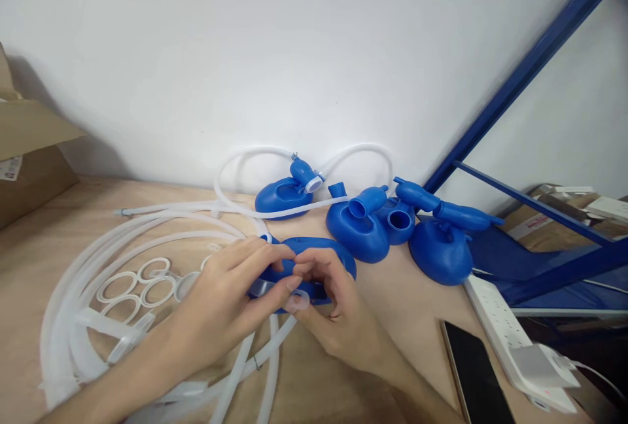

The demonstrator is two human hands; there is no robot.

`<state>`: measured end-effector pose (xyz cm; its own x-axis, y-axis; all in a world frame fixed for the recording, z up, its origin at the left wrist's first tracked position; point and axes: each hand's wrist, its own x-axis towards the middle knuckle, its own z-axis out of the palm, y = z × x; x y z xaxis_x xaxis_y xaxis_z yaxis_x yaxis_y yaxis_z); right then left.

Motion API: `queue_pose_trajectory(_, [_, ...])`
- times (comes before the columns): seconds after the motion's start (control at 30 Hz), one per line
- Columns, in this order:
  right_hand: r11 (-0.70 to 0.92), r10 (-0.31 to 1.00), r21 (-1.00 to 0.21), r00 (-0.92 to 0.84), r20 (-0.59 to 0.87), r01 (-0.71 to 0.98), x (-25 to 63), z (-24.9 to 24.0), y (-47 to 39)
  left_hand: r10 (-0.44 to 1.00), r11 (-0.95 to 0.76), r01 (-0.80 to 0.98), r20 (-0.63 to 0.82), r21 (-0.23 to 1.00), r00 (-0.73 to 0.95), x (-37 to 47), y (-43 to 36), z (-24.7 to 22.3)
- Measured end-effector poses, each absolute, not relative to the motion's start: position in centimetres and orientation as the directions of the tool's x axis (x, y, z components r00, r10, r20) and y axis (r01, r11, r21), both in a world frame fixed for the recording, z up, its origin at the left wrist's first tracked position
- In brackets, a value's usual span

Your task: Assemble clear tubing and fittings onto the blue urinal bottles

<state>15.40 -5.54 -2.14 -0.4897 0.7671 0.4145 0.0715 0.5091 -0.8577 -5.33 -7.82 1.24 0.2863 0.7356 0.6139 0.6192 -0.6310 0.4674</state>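
Observation:
My left hand (230, 286) and my right hand (338, 309) are closed, fingertips nearly meeting above a blue plastic bottle (318, 245) that lies on the table. Between them is a translucent plastic strap piece (297, 300) with a ring-shaped end, held by the thumbs and fingers against a blue part of which little shows. My fingers hide most of how the two fit together. A translucent tube (273, 345) runs out below my hands. Behind them lie more blue bottles (357, 231) with wide spouts, and one blue bottle (282, 200) has a tube attached to its spout.
Coiled translucent tubes (61, 319) and several white rings (116, 286) lie at the left. A cardboard box (34, 169) stands at far left. At right are a phone (475, 371), a power strip (500, 326) with a plugged-in charger, and a blue metal frame (530, 70).

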Motion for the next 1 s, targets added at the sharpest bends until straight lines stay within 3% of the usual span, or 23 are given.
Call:
queue_pose_trajectory(0.13, [0.475, 0.780, -0.879, -0.482, 0.399, 0.041, 16.0, -2.2, -5.9, 0.794, -0.562, 0.647, 0.557, 0.516, 0.245, -5.7, -7.6, 1.5])
queue_pose_trajectory(0.27, [0.397, 0.789, -0.918, -0.506, 0.349, -0.014, 16.3, -2.0, -5.4, 0.788, -0.592, 0.617, 0.535, 0.519, 0.305, -5.9, -7.3, 1.5])
queue_pose_trajectory(0.43, [0.302, 0.807, -0.948, -0.504, 0.308, -0.096, 16.0, -2.1, -5.0, 0.728, -0.671, 0.561, 0.575, 0.484, 0.374, -6.1, -7.3, 1.4])
queue_pose_trajectory(0.7, [0.293, 0.854, -0.953, -0.430, 0.294, -0.071, 15.0, -1.2, -5.2, 0.639, -0.745, 0.544, 0.647, 0.386, 0.416, -5.4, -7.6, 1.4])
queue_pose_trajectory(1.0, [0.197, 0.890, -0.978, -0.406, 0.205, -0.063, 14.6, -0.4, -5.4, 0.631, -0.749, 0.571, 0.625, 0.336, 0.460, -4.8, -7.7, 0.8])
